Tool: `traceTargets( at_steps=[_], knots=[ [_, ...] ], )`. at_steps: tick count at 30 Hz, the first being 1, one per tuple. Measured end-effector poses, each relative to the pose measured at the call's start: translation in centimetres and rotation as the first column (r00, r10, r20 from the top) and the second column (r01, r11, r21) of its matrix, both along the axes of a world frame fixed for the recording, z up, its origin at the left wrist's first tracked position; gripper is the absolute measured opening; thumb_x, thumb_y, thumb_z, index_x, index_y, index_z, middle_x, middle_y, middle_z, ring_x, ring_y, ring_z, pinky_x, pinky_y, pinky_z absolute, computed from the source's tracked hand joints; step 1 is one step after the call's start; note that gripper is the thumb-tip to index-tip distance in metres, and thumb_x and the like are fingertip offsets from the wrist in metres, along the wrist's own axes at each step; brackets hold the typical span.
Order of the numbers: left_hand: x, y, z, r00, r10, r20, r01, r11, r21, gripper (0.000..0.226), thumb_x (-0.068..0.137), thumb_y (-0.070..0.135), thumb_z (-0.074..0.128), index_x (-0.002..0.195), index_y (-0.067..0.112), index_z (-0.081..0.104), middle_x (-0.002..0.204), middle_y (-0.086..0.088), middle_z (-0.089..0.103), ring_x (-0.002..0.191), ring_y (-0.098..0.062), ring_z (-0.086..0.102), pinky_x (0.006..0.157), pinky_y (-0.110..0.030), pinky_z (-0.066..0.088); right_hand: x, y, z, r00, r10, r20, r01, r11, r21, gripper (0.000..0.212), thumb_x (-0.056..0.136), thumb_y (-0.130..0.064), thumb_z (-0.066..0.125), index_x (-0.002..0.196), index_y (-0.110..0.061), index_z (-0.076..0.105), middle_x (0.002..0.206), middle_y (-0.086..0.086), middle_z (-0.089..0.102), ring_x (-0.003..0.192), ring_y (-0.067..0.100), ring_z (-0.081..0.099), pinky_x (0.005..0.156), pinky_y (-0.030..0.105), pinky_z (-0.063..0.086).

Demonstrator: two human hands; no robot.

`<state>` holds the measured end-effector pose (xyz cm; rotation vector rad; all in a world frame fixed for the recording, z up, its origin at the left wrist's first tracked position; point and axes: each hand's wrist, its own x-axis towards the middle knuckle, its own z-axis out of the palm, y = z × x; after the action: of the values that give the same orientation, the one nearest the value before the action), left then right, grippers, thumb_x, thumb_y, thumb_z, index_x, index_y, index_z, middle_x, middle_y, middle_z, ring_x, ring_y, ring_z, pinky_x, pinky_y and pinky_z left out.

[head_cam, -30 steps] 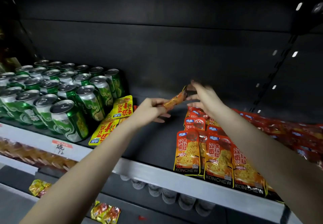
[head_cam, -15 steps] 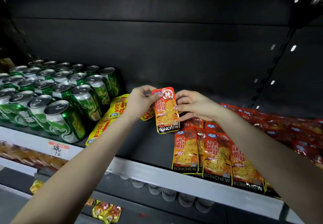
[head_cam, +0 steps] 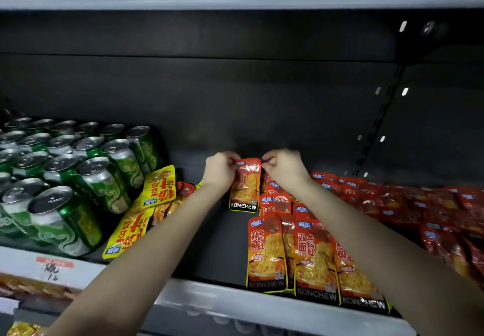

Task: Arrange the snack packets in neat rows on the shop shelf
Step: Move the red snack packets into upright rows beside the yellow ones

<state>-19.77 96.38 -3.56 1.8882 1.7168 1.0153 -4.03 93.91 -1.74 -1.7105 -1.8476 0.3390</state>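
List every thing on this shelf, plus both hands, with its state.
Orange KONCHEW foil snack packet, held up by its top corners, face forward.
Left hand, pinches the packet's top-left corner.
Right hand, pinches its top-right corner.
Front orange foil packets, overlapping in a row at the shelf edge.
Red foil packets, jumbled heap on the right.
Yellow foil packets, overlapping beside the cans.
Green metal drink cans, upright, packed in rows.
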Motion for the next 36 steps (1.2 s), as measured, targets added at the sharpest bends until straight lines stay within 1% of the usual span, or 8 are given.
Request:
traceTargets(
  at_steps=[4,7,13,17,22,28,33,36],
  knots=[
    [0.5,0.7,-1.3,0.992,0.003,-0.129,-0.012,0.997,-0.071,0.019,0.085,0.015,0.064,0.102,0.012,0.071,0.104,-0.01,0.07,0.1,-0.024,0.064,0.086,-0.024,0.045,0.8,-1.5,-0.4,0.969,0.153,0.195,-0.159,0.987,0.014,0.032,0.092,-0.007,0.047,0.11,-0.022,0.069,0.115,-0.002,0.065,0.099,0.015,0.062,0.091,0.032,0.051],
    [1.1,1.1,-1.8,0.995,0.02,-0.102,-0.029,0.997,-0.079,0.019,0.084,0.018,0.066,0.101,0.009,0.07,0.102,-0.012,0.07,0.1,-0.026,0.064,0.087,-0.026,0.045,0.4,-2.4,-1.3,0.847,0.376,0.377,-0.335,0.927,-0.171,0.038,0.091,-0.012,0.045,0.119,-0.03,0.064,0.131,-0.008,0.057,0.123,0.013,0.05,0.107,0.036,0.04],
    [1.0,0.0,-2.2,0.993,-0.024,-0.115,0.022,1.0,-0.017,0.033,0.084,0.012,0.064,0.117,0.008,0.061,0.114,-0.014,0.066,0.109,-0.027,0.061,0.094,-0.026,0.041,-1.2,-2.7,-1.6,0.757,0.263,0.598,-0.144,0.96,-0.239,0.037,0.093,-0.036,0.037,0.106,-0.019,0.067,0.125,0.002,0.06,0.124,0.021,0.047,0.114,0.052,0.016],
    [-1.0,-2.2,-1.9,0.987,-0.046,-0.152,0.064,0.991,0.117,0.033,0.082,0.003,0.056,0.114,0.011,0.063,0.117,-0.012,0.063,0.111,-0.03,0.057,0.093,-0.025,0.037,-2.9,-2.6,-0.5,0.724,0.162,0.67,-0.116,0.987,-0.114,0.039,0.094,-0.034,0.037,0.105,-0.009,0.066,0.115,0.011,0.062,0.117,0.027,0.051,0.115,0.047,0.017],
    [-6.6,-4.6,-1.1,0.899,0.187,-0.396,-0.129,0.977,0.168,0.04,0.083,0.023,0.057,0.123,0.026,0.055,0.128,0.0,0.054,0.117,-0.029,0.046,0.093,-0.038,0.038,-7.1,-2.4,-0.3,0.92,0.262,0.291,-0.257,0.965,-0.057,0.026,0.088,-0.025,0.049,0.099,-0.022,0.072,0.103,0.008,0.07,0.1,0.031,0.062,0.088,0.035,0.05],
    [-13.3,-8.2,-1.6,0.846,0.26,-0.465,-0.313,0.949,-0.038,0.075,0.07,0.063,0.064,0.131,0.024,0.043,0.128,-0.009,0.048,0.119,-0.035,0.042,0.096,-0.043,0.039,-13.6,-1.3,-0.9,0.913,0.378,0.152,-0.333,0.908,-0.253,0.037,0.094,-0.021,0.05,0.128,-0.01,0.055,0.129,0.013,0.058,0.122,0.029,0.051,0.098,0.03,0.039],
    [-15.1,-10.5,-2.8,0.866,0.279,-0.414,-0.331,0.942,-0.058,0.066,0.066,0.054,0.072,0.114,0.017,0.046,0.121,-0.006,0.045,0.114,-0.031,0.043,0.094,-0.04,0.039,-16.8,0.8,-1.6,0.922,0.372,0.11,-0.325,0.895,-0.304,0.055,0.085,-0.029,0.065,0.133,-0.007,0.05,0.137,0.011,0.052,0.128,0.027,0.046,0.104,0.034,0.038],
    [-15.7,-11.2,-2.8,0.883,0.283,-0.375,-0.334,0.939,-0.078,0.048,0.074,0.044,0.07,0.107,0.014,0.052,0.119,-0.009,0.044,0.111,-0.031,0.044,0.094,-0.035,0.038,-17.6,1.8,-1.9,0.934,0.265,-0.238,-0.335,0.881,-0.334,0.047,0.081,-0.013,0.069,0.126,-0.008,0.057,0.119,0.01,0.062,0.11,0.022,0.059,0.084,0.031,0.049]
  ],
)
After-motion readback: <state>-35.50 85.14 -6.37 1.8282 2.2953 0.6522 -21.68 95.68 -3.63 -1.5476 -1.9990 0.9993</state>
